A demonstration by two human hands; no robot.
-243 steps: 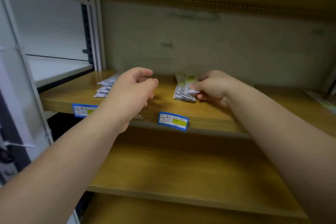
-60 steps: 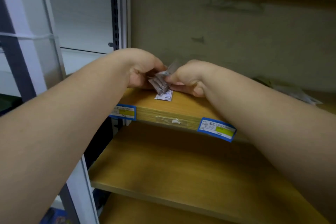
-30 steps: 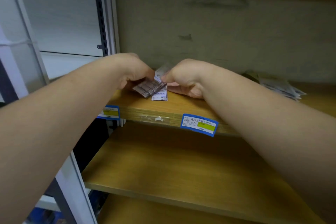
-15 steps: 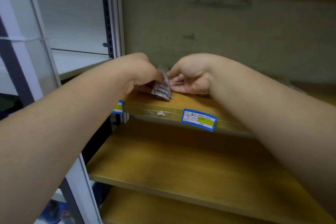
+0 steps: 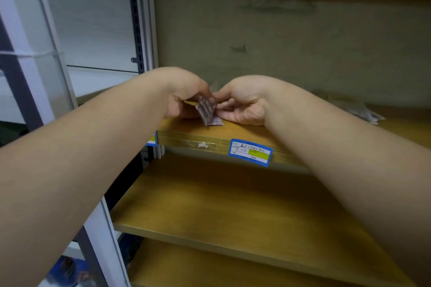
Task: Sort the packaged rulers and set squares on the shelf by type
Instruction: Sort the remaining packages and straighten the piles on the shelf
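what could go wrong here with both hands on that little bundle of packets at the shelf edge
1. The bundle of packets is tilted on end between the left hand and right hand, close to the front edge of the shelf; a slip could drop packets onto the lower shelf.
2. The slim packets are fanned and blurred, so two types might get mixed unnoticed.
3. The right forearm stretches past the second pile; pulling back might brush it.

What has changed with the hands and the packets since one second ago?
The bundle of packets, then lying nearly flat between the hands, is now tipped up on its edge; left hand and right hand still hold it. The blue price label stays on the shelf edge.
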